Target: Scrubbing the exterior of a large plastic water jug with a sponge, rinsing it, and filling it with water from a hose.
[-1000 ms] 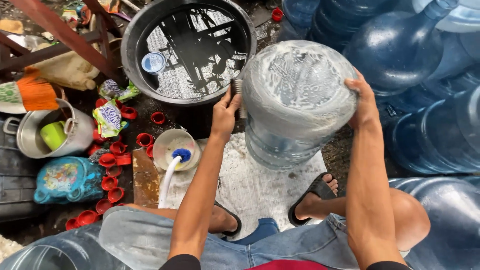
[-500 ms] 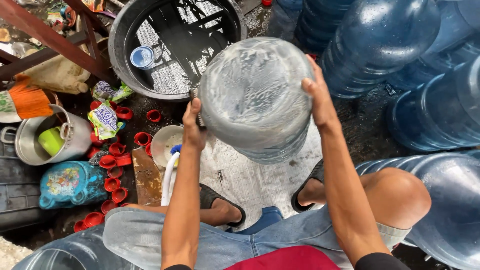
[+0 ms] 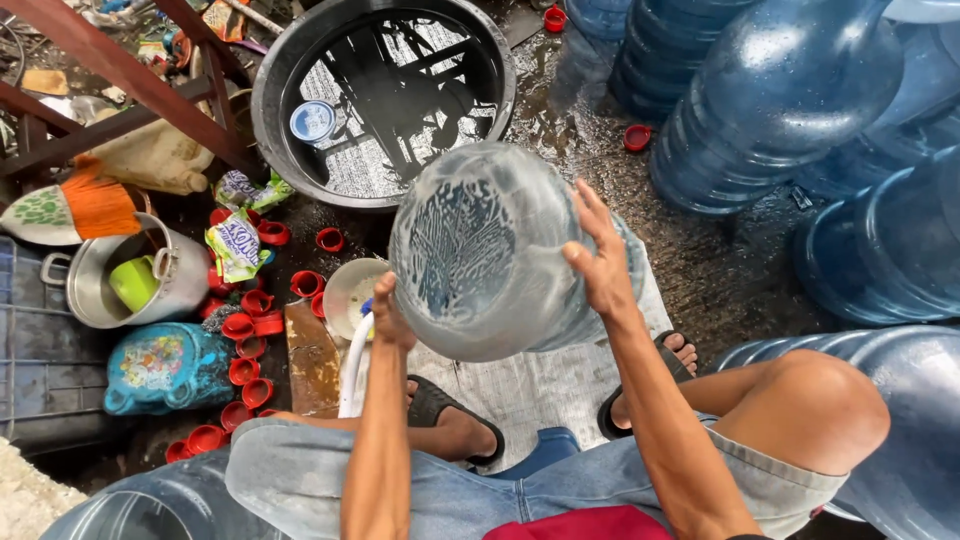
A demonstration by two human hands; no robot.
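I hold the big clear water jug [image 3: 490, 250] tilted over my feet, left hand [image 3: 388, 318] and right hand [image 3: 600, 262] pressed open-fingered against its sides, mid-rinse I judge, so the next move needs a steady two-handed grip.

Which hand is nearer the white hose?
Left. The left hand grips the big water jug just above the white hose; the right hand holds the jug's far side.
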